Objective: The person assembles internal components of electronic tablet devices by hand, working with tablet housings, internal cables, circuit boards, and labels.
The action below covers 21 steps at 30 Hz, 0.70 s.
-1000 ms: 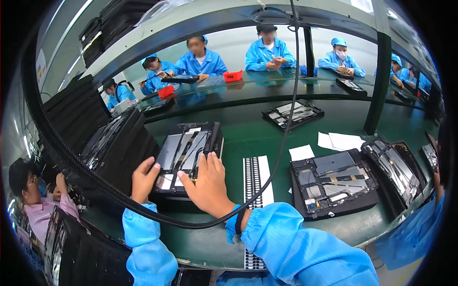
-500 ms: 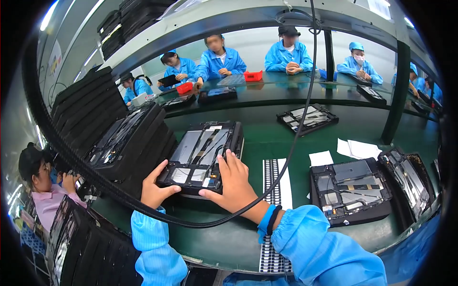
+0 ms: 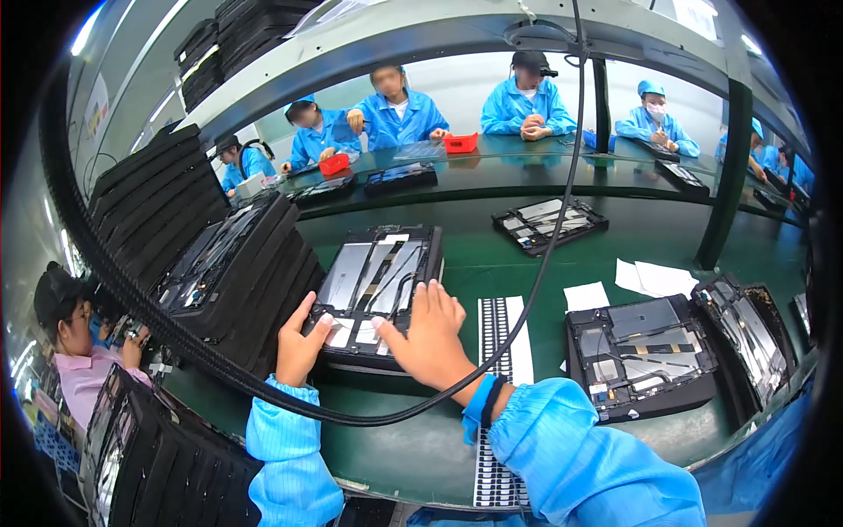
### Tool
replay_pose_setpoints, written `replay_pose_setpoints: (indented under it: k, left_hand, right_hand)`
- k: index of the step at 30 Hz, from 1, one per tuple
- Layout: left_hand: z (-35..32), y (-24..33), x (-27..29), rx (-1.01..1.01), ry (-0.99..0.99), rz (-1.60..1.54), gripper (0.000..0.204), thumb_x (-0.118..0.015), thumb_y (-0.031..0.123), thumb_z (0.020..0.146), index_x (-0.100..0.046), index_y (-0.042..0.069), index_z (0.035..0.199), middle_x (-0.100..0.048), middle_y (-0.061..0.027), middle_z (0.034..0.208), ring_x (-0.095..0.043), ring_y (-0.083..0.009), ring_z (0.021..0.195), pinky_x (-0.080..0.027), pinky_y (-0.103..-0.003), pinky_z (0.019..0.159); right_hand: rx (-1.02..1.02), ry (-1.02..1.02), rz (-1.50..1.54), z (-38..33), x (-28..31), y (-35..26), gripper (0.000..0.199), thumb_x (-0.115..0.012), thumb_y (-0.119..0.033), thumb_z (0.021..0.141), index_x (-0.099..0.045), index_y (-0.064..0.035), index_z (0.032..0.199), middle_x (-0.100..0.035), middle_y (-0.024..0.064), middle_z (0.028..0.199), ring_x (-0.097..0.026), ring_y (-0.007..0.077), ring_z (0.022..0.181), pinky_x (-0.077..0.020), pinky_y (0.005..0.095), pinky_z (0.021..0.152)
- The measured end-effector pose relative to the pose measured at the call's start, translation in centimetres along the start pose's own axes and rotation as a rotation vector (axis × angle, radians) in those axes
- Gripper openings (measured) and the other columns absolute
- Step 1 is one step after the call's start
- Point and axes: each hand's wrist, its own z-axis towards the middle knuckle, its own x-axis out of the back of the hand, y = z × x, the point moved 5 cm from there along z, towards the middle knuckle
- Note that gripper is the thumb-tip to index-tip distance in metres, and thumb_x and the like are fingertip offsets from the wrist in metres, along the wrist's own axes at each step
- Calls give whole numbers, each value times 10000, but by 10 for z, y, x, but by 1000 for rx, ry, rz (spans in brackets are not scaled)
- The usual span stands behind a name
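An opened flat electronic device (image 3: 373,272), dark-framed with grey panels, black cables and white patches, lies in a black tray in front of me. My left hand (image 3: 300,347) is at its near left corner, thumb and forefinger apart, the thumb by a white patch. My right hand (image 3: 428,338) rests over its near right side, fingers stretched along the edge and thumb pointing inward. Neither hand wraps round anything that I can see. The hands cover part of the device's near corners.
Black tray stacks (image 3: 237,263) rise at left. A black cable (image 3: 386,411) loops in front. Right of my hand lie a printed strip sheet (image 3: 500,329), white papers (image 3: 654,277) and another opened device (image 3: 645,351). One more device (image 3: 551,224) lies farther back. Co-workers in blue sit beyond.
The device's near left corner has shifted right, so it sits straighter. My left hand has moved right and slightly up with it. My right hand has moved only slightly.
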Motion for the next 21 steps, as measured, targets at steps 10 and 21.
replay_pose_setpoints:
  k: [10,21]
  left_hand:
    - [-49,84,-5,-479,467,507,343,-566,5,727,-517,-8,1067,-515,-159,1091,-477,-301,1028,-371,-367,892]
    - [-64,98,-74,-678,-60,719,645,-707,-18,513,-500,28,1122,-502,-138,1124,-468,-319,1056,-371,-390,880]
  right_hand:
    - [-326,-330,583,22,67,24,685,-607,-285,736,-333,144,1193,-466,299,1140,-476,358,1073,-381,353,891]
    - [-620,-341,1155,-9,110,57,413,-605,-88,731,-486,116,1070,-605,193,943,-597,210,864,-447,270,759]
